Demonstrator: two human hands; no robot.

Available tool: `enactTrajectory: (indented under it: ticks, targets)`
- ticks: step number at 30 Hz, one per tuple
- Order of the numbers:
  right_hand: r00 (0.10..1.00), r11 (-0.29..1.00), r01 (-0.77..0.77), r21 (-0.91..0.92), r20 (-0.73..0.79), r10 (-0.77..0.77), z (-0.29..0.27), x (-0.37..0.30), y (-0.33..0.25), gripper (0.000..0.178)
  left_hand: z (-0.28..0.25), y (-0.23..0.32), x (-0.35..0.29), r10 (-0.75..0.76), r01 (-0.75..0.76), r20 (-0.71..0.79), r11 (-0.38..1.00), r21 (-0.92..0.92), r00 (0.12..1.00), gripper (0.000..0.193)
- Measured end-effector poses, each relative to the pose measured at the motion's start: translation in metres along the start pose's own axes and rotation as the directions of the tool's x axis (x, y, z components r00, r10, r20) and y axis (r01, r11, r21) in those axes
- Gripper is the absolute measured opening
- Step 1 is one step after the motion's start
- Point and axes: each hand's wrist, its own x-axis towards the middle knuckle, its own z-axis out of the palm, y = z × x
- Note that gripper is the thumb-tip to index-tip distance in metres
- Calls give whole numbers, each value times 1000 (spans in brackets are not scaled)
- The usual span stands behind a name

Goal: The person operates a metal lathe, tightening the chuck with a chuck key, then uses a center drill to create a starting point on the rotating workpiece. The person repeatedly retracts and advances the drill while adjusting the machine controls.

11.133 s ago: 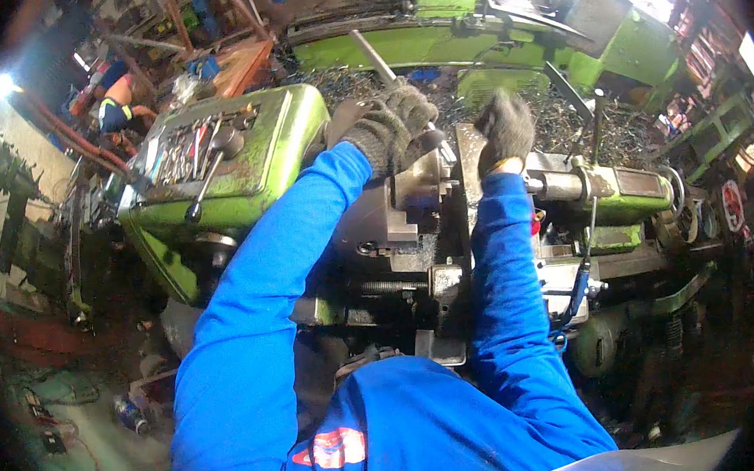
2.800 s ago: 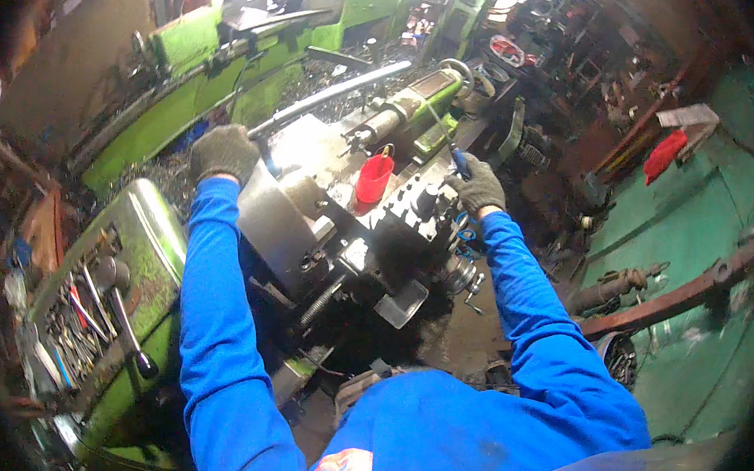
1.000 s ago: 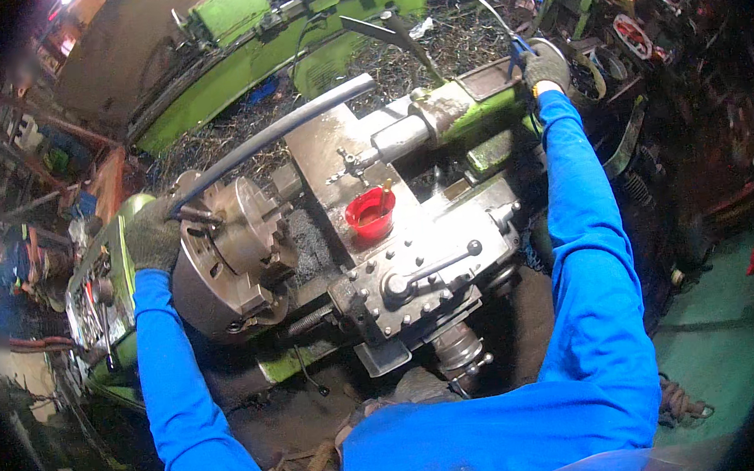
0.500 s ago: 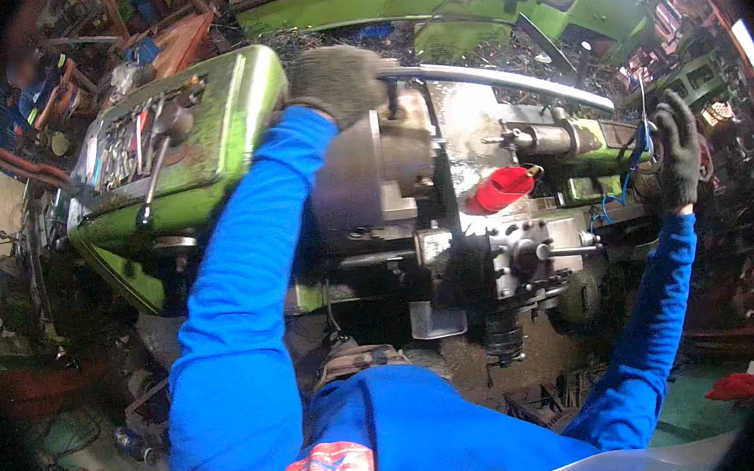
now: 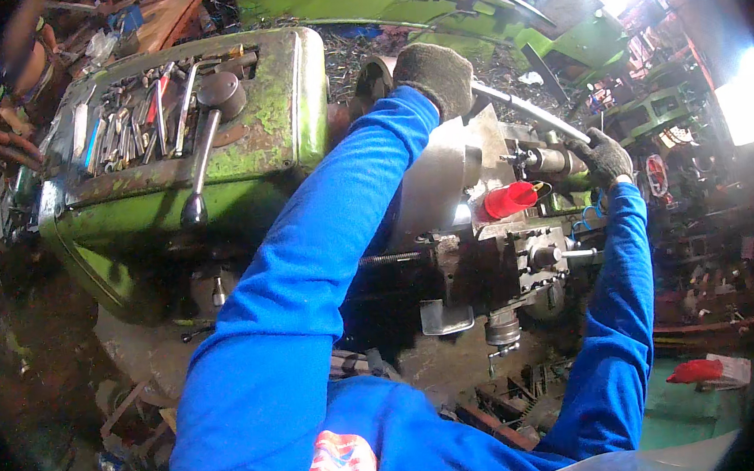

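A long bare metal bar [image 5: 531,113] slants across the far side of a green lathe, above the bed. My left hand [image 5: 435,78], in a dark knit glove, is closed around its left end, just over the grey chuck [image 5: 432,173]. At the bar's right end my right hand [image 5: 607,159], gloved too, has its fingers curled against the tip. Below that hand lies the tailstock [image 5: 557,161]. A red cup-shaped thing [image 5: 509,200] sits between the chuck and the tool post [image 5: 542,256]. My left sleeve hides part of the chuck.
Loose hand tools [image 5: 133,122] cover the green headstock [image 5: 308,90] at left, beside a long lever [image 5: 203,165] with a dark knob. Metal shavings [image 5: 354,56] lie behind the lathe. A red-and-white glove-like item [image 5: 711,371] rests at lower right.
My right hand has moved left from beyond the tailstock to the bar's end, its fingers closing. My left hand and the bar have shifted right in the view, which has also shifted.
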Motion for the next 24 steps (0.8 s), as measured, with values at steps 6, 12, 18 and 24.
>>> enactTrajectory:
  ticks: [6, 12, 18, 24]
  targets:
    - [999, 997, -15, -70, 48, 18, -4, -4, -3, 71, 0, 1, 7, 34, -34, 28, 999, 15, 999, 32]
    - [986, 982, -164, -99, -43, 160, -3, -66, -37, 69, 25, -43, 57, 277, -294, 119, 943, 158, 953, 40]
    - [966, 961, -257, -100, -1, 258, -10, -103, -39, 59, 22, -34, 66, 348, -376, 158, 900, 219, 924, 36]
    - [970, 978, -202, 55, 149, 192, -21, -109, 4, 75, 14, -26, 53, 349, -358, 83, 923, 142, 933, 36]
